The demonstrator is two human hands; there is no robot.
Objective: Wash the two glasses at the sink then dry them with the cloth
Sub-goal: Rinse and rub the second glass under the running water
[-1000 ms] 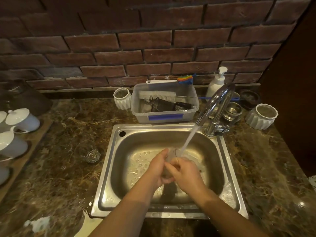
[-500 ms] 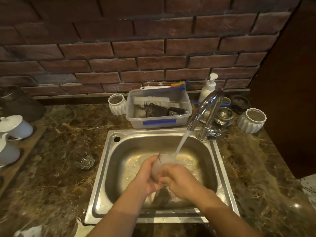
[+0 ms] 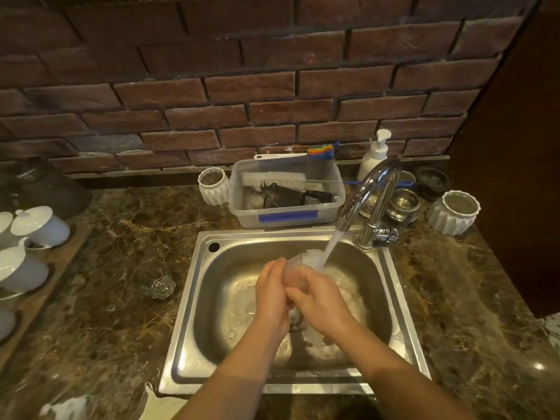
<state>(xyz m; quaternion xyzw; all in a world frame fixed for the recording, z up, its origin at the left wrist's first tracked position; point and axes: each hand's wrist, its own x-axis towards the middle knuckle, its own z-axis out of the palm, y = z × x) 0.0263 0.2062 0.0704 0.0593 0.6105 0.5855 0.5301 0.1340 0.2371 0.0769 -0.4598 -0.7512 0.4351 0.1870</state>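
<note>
Your left hand (image 3: pixel 271 294) and right hand (image 3: pixel 318 298) both curl around one glass (image 3: pixel 298 263) over the sink (image 3: pixel 194 301), under the tap's (image 3: pixel 368 189) stream; the second glass (image 3: pixel 159 286) sits on the counter (image 3: pixel 121 268) left of the sink.

A home kitchen is shown: a steel sink (image 3: pixel 403 301) with a running tap (image 3: pixel 368 192) is set in a marble counter (image 3: pixel 121 268), backed by a brick wall (image 3: pixel 242 86), with a soap dispenser (image 3: pixel 374 156) nearby.

The scene is dimly and warmly lit, with the brick wall (image 3: pixel 242 95) left dark. Soft glare is seen on the faucet (image 3: pixel 371 183) and the sink rim (image 3: pixel 194 286). Straight lines are bowed toward the edges, and the running water (image 3: pixel 328 250) is blurred.
</note>
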